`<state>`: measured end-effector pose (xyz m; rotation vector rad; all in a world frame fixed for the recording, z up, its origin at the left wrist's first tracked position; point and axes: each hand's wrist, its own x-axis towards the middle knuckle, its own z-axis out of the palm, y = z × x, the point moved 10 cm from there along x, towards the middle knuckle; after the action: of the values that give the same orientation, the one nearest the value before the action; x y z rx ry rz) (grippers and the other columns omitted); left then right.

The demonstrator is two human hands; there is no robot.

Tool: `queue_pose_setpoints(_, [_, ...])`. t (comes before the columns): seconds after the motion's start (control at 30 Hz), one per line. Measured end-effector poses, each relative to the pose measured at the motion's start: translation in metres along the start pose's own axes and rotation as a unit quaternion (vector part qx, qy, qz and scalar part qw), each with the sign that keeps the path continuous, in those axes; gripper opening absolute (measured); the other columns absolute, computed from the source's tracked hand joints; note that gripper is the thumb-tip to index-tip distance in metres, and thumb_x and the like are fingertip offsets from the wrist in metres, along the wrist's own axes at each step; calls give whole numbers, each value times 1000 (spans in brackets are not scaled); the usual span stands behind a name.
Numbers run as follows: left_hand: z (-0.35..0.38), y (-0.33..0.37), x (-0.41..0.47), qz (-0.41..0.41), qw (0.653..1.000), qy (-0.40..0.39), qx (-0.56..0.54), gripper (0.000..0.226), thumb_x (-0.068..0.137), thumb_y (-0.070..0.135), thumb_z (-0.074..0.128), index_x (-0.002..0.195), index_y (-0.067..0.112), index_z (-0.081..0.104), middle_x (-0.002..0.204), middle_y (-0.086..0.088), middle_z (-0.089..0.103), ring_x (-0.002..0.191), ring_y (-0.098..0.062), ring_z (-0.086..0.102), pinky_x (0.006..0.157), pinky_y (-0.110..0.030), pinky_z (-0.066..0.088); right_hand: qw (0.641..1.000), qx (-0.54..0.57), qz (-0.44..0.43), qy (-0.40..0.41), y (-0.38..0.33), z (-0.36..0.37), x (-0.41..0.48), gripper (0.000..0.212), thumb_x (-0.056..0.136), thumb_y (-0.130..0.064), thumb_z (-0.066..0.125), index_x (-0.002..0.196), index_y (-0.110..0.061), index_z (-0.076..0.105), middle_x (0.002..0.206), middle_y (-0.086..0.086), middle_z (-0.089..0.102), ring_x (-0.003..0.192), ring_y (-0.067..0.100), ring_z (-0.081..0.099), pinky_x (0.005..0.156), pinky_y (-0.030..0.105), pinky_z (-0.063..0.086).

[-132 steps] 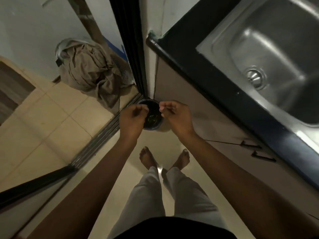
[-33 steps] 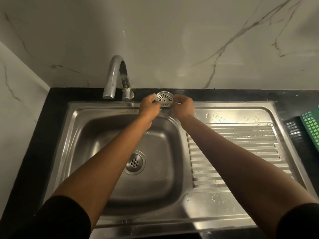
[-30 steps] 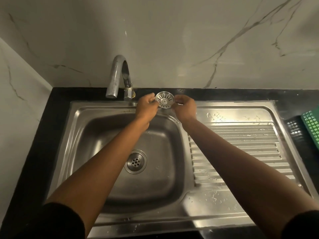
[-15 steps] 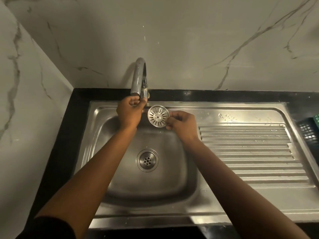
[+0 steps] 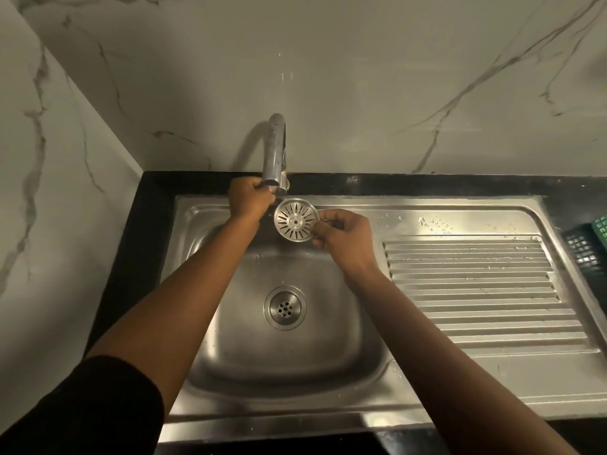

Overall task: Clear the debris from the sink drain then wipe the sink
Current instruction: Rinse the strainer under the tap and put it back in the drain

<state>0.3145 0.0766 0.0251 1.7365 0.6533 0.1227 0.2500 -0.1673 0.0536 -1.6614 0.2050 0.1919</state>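
A round slotted metal drain strainer [image 5: 296,220] is pinched at its right edge by my right hand [image 5: 341,237] and held tilted above the back of the steel sink basin [image 5: 295,353], just under the tap spout. My left hand [image 5: 249,198] is curled round the lower part of the chrome tap [image 5: 276,149], at its base. The open drain [image 5: 284,308] with several small holes lies in the middle of the basin floor. No water is seen running.
A ribbed steel drainboard [image 5: 473,290] with water drops extends to the right of the basin. A black counter [image 5: 138,244] frames the sink. A black and green mesh basket [image 5: 588,244] sits at the far right edge. Marble walls stand behind and to the left.
My left hand let go of the strainer and moved left to grip the tap. My right hand alone now holds the strainer, slightly lower, under the spout.
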Motion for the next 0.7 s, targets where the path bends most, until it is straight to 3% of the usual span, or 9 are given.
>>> queue_pose_setpoints(0.13, [2,-9,4,-30,996,-60,-58,19,90,15,82,73,14,75,64,0,74,65,-17,71,69,-32,64,1000,-7,-2,-5,-2,7,1,11,90,-5,75,93,-16,78,84,1,81,74,11,77,67,26,60])
queue_pose_setpoints(0.23, [-9,-14,-2,-38,994,-69,-69,15,92,17,81,100,5,78,82,-5,76,74,-18,73,76,-31,65,999,-52,-14,4,1,9,0,10,89,-6,76,91,-16,78,83,-1,81,76,15,79,72,37,65])
queue_pose_setpoints(0.33, [-17,-34,-22,-72,989,-119,-57,14,95,20,78,101,8,75,91,-13,79,74,-22,77,73,-33,66,995,-98,-21,14,7,10,-3,11,89,-7,76,88,-18,77,80,-4,80,72,12,78,72,41,67])
queue_pose_setpoints(0.43, [-21,-59,-49,-121,974,-189,-39,18,94,20,78,101,4,78,82,-16,81,71,-27,80,68,-36,67,992,-121,-15,26,13,11,-5,14,87,-9,76,82,-22,77,74,-6,78,65,11,76,70,42,67])
queue_pose_setpoints(0.53, [-26,-71,-71,-141,964,-222,-39,23,95,21,77,103,-1,74,79,-19,81,75,-34,82,60,-32,65,989,-147,-15,31,16,14,-7,13,84,-12,77,79,-24,78,68,-8,77,59,9,74,68,39,66])
queue_pose_setpoints(0.7, [-36,-77,-86,-146,964,-213,-70,25,97,11,73,108,-11,71,77,-21,80,67,-28,81,57,-29,64,980,-194,-44,5,7,29,-8,11,86,-12,78,85,-23,82,69,-11,76,61,3,72,64,25,62])
